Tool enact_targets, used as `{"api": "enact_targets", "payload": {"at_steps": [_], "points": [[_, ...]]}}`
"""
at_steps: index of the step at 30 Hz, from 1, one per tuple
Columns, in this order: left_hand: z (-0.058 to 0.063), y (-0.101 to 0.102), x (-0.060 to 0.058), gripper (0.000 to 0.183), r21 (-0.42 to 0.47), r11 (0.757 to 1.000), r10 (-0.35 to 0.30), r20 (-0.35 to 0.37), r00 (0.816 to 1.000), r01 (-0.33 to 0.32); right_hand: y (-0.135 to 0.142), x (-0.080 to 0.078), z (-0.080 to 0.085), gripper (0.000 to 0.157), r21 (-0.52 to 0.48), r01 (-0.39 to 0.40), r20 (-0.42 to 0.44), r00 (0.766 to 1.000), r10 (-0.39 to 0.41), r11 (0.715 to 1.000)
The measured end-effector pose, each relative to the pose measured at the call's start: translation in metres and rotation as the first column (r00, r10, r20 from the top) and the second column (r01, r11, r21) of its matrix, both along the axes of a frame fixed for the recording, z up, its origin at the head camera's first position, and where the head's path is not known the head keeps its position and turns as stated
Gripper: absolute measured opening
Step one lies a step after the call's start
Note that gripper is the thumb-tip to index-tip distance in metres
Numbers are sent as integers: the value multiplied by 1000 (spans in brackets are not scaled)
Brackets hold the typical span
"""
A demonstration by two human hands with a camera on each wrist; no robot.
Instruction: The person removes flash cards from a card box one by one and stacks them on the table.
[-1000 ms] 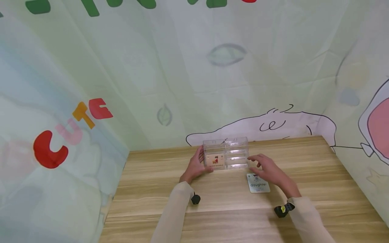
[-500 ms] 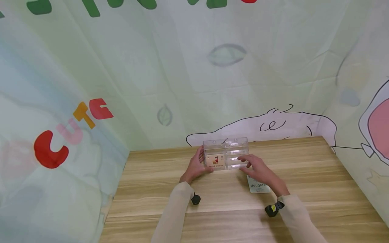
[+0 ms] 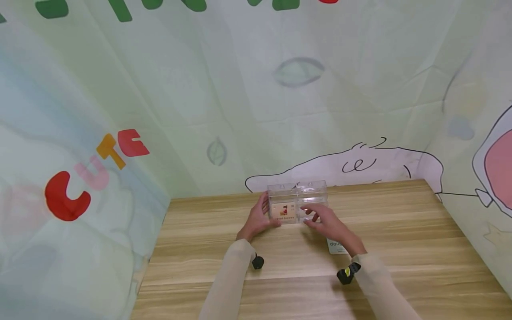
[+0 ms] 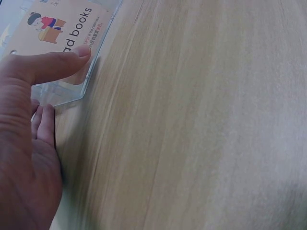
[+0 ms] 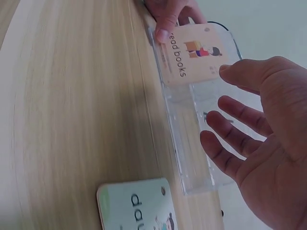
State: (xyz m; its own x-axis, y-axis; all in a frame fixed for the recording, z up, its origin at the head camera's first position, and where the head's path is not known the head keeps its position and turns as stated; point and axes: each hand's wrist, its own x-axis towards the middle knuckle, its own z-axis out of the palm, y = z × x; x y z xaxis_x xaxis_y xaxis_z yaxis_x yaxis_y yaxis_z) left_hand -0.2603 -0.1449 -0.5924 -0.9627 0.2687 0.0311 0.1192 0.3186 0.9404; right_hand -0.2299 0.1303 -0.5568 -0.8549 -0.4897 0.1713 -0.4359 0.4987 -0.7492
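Observation:
A clear plastic card holder (image 3: 312, 190) with two columns of tiers stands at the table's back edge. My left hand (image 3: 257, 222) holds its left end, thumb over the lower front edge and fingers along the side. A peach "read books" card (image 4: 57, 33) sits in the lower left compartment, partly under that thumb. My right hand (image 3: 329, 223) hovers with loosely bent fingers before the right column; in the right wrist view its palm (image 5: 278, 182) holds nothing. One digit lies close to the peach card's edge; contact is unclear. Below lies a pale "daughter" card (image 5: 136, 203), partly hidden in the head view.
The wood-grain table (image 3: 296, 293) reaches back to a printed cloth backdrop (image 3: 240, 98). A black wrist device (image 3: 258, 262) is worn at the left cuff, and another device (image 3: 347, 274) at the right.
My right hand has moved left from beside the holder to in front of its right column, now covering part of the "daughter" card. The left hand and holder have stayed put.

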Motion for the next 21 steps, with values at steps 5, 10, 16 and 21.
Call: {"api": "enact_targets", "payload": {"at_steps": [5, 10, 16, 21], "points": [[-12, -2, -5, 115, 9, 1000, 8, -8, 1000, -8, -9, -2, -1, 45, -6, 12, 26, 1000, -12, 1000], [-10, -2, -5, 114, -1, 1000, 12, 7, 1000, -12, -15, -6, 0, 45, 2, 25, 47, 999, -25, 1000], [-8, -1, -5, 113, 1, 1000, 18, -3, 1000, -18, -21, -10, 1, 44, 3, 31, 61, 998, -31, 1000], [-10, -1, -6, 113, 23, 1000, 6, -3, 1000, -5, -24, -11, -1, 42, -1, 35, 72, 997, -34, 999]]}}
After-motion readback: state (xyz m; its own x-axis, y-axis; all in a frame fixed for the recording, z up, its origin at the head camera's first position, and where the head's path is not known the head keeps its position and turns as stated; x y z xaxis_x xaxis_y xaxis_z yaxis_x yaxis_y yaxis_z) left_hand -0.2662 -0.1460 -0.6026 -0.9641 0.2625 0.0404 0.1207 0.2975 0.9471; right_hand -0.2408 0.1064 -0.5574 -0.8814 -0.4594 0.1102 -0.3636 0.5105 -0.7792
